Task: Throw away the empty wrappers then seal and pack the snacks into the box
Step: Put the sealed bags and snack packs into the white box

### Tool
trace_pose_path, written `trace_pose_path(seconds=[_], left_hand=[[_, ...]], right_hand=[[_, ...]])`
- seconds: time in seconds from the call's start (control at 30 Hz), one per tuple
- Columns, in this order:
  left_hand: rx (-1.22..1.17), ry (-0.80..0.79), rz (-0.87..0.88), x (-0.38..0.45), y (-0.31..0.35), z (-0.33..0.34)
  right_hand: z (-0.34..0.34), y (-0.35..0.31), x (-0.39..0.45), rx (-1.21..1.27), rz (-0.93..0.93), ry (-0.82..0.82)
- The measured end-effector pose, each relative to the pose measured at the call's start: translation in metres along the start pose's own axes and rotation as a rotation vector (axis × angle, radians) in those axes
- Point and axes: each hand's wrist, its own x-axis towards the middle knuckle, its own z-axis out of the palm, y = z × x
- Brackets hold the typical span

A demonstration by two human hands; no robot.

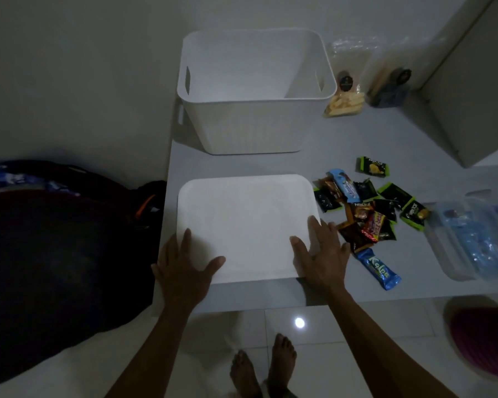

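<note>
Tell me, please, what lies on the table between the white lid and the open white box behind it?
Nothing: in the head view, only a bare strip of table separates the lid from the box.

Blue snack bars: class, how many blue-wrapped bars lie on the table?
2: one light blue bar on top of the snack pile, and one darker blue bar alone at the pile's near edge. Others may be hidden underneath.
</note>
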Motion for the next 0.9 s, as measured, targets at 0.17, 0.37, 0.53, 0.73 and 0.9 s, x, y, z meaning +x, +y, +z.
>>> trace_pose_path(seconds=[0.17, 0.37, 0.53, 0.73, 0.9], left_hand=[[0.005, -0.002, -0.014, -0.001, 0.0, 0.005], [0.021, -0.016, -0.023, -0.001, 0.003, 0.002], [0.019, -0.088, -0.017, -0.007, 0.004, -0.009], [-0.081, -0.089, 0.006, -0.022, 0.028, -0.039], [-0.281, -0.162, -0.009, -0.036, 0.07, -0.07]], right_hand=[[0.008, 0.005, 0.001, -0.094, -0.021, 0.005], [0.008, 0.005, 0.0, -0.157, -0.032, -0.04], [-0.007, 0.0, 0.0, -0.084, 0.006, -0.165], [-0.045, -0.029, -0.024, 0.188, 0.119, -0.165], [-0.089, -0.048, -0.049, 0.298, 0.142, -0.104]])
